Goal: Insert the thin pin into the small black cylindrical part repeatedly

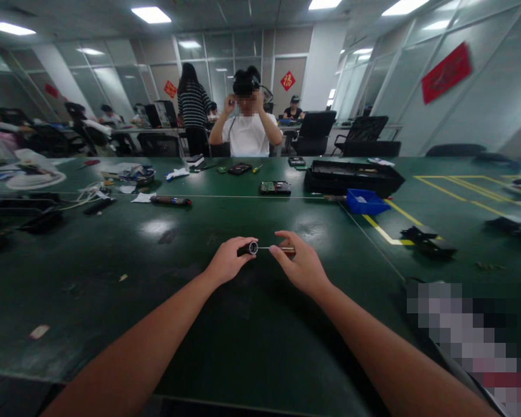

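In the middle of the head view, over the green table, my left hand closes its fingers round a short black cylinder. The cylinder has a silver-rimmed round end and looks like a small flashlight. My right hand grips a screwdriver with a brownish handle, partly covered by thumb and fingers. Its thin metal shaft points left, with the tip at the cylinder's round end. Whether the tip is inside or just touching, I cannot tell.
Beyond my hands lie a circuit-board device, a blue bin, a long black tray and a brown tool. Black parts lie at the right. A person in a white shirt sits opposite, both hands raised to the head.
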`<state>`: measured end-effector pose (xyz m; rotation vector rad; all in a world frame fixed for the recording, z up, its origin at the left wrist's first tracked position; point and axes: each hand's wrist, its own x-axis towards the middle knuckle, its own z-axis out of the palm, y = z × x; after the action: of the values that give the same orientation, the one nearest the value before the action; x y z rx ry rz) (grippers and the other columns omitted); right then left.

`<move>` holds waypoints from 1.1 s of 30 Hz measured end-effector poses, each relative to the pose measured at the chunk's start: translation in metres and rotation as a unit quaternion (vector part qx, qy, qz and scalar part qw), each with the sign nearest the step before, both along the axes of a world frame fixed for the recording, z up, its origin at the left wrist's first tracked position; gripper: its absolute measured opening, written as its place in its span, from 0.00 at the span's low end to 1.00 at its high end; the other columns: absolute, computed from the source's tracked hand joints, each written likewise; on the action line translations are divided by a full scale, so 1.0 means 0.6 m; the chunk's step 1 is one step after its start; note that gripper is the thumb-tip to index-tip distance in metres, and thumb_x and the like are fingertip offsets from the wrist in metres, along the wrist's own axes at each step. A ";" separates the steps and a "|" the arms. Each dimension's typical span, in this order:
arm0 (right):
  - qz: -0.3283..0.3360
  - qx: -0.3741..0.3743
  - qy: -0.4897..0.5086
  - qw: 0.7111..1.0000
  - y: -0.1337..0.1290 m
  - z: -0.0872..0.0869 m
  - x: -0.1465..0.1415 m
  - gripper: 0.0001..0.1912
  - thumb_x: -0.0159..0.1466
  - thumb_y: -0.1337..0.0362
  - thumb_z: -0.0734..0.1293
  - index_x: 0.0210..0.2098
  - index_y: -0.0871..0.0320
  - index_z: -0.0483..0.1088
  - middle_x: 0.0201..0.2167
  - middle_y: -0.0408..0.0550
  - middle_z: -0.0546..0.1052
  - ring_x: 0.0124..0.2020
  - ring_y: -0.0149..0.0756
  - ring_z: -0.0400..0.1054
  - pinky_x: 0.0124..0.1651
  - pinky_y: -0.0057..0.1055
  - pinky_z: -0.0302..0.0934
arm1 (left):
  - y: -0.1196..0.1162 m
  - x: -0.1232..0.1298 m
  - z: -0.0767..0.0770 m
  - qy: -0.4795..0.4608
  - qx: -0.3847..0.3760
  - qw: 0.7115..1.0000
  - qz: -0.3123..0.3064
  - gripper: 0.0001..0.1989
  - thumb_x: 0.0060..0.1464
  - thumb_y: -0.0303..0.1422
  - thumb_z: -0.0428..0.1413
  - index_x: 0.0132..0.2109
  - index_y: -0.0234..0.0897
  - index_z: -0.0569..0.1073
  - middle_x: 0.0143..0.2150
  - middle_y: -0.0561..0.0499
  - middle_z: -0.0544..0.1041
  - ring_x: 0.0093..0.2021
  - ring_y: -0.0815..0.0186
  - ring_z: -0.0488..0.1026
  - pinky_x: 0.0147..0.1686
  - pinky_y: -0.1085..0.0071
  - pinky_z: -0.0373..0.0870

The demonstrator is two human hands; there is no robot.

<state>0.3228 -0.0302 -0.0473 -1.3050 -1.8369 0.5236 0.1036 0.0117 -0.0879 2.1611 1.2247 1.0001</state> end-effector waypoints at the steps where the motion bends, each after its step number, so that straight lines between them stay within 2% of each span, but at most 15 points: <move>1: -0.004 -0.012 -0.005 1.000 0.001 0.000 0.000 0.19 0.68 0.52 0.62 0.53 0.55 0.70 0.31 0.46 0.79 0.31 0.38 0.74 0.37 0.35 0.65 | 0.000 0.000 0.000 0.000 0.000 1.000 0.000 0.20 0.55 0.29 0.62 0.56 0.44 0.76 0.53 0.49 0.77 0.54 0.60 0.73 0.57 0.61 0.66; 4: -0.022 -0.028 -0.014 0.999 0.004 0.001 0.001 0.19 0.71 0.53 0.56 0.48 0.55 0.74 0.28 0.46 0.78 0.27 0.37 0.71 0.33 0.35 0.62 | -0.002 0.000 0.003 0.005 -0.006 1.000 0.001 0.20 0.55 0.29 0.62 0.56 0.44 0.76 0.52 0.49 0.78 0.53 0.60 0.73 0.57 0.60 0.66; 8: -0.021 -0.014 0.010 1.000 0.002 0.004 0.001 0.15 0.68 0.58 0.61 0.52 0.55 0.69 0.32 0.45 0.78 0.29 0.38 0.72 0.34 0.34 0.62 | -0.004 0.001 0.006 0.010 -0.012 1.000 0.002 0.20 0.56 0.30 0.62 0.56 0.44 0.75 0.52 0.49 0.77 0.53 0.59 0.73 0.57 0.60 0.66; 11: -0.014 -0.023 0.016 0.999 -0.001 0.005 0.001 0.12 0.67 0.58 0.62 0.48 0.54 0.68 0.31 0.44 0.76 0.30 0.37 0.71 0.33 0.33 0.61 | -0.005 0.001 0.007 0.008 -0.016 1.000 0.006 0.21 0.56 0.29 0.62 0.57 0.44 0.75 0.53 0.49 0.77 0.54 0.59 0.72 0.57 0.59 0.66; 14: -0.013 -0.045 0.033 0.998 -0.001 0.001 0.001 0.12 0.70 0.55 0.58 0.43 0.53 0.68 0.29 0.43 0.75 0.27 0.36 0.69 0.31 0.33 0.60 | -0.005 0.002 0.007 0.009 -0.014 1.000 0.011 0.21 0.56 0.29 0.61 0.57 0.44 0.75 0.53 0.49 0.77 0.54 0.59 0.72 0.58 0.59 0.66; 18: -0.022 -0.033 0.114 0.993 0.008 -0.012 0.000 0.11 0.67 0.56 0.62 0.45 0.55 0.68 0.32 0.45 0.77 0.31 0.37 0.72 0.36 0.34 0.64 | -0.006 0.003 0.009 0.013 -0.014 1.000 0.016 0.20 0.57 0.30 0.61 0.57 0.44 0.75 0.54 0.49 0.77 0.54 0.58 0.72 0.58 0.59 0.66; 22: -0.006 -0.041 0.216 0.976 0.019 -0.025 0.000 0.15 0.65 0.51 0.65 0.41 0.58 0.72 0.34 0.49 0.78 0.36 0.38 0.74 0.43 0.37 0.68 | -0.006 0.004 0.010 0.020 -0.003 1.000 0.009 0.21 0.56 0.30 0.62 0.57 0.44 0.75 0.54 0.49 0.77 0.54 0.58 0.72 0.57 0.59 0.66; 30: -0.030 -0.086 0.350 0.932 0.030 -0.039 -0.004 0.19 0.65 0.47 0.65 0.39 0.57 0.72 0.33 0.48 0.77 0.33 0.37 0.73 0.42 0.37 0.71 | -0.010 0.010 0.015 0.053 0.051 0.997 -0.003 0.20 0.57 0.31 0.61 0.57 0.43 0.74 0.55 0.49 0.77 0.55 0.58 0.72 0.58 0.58 0.64; 33: -0.036 -0.119 0.378 0.917 0.040 -0.046 0.001 0.18 0.65 0.46 0.64 0.37 0.56 0.70 0.30 0.47 0.75 0.31 0.38 0.73 0.41 0.39 0.72 | -0.008 0.007 0.016 0.067 0.071 0.995 -0.021 0.20 0.59 0.32 0.61 0.58 0.44 0.73 0.57 0.49 0.77 0.57 0.58 0.71 0.61 0.55 0.60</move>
<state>0.3233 -0.0063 -0.0750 -1.0940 -1.0973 1.0644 0.1080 0.0070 -0.0782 2.3885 1.1931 0.9648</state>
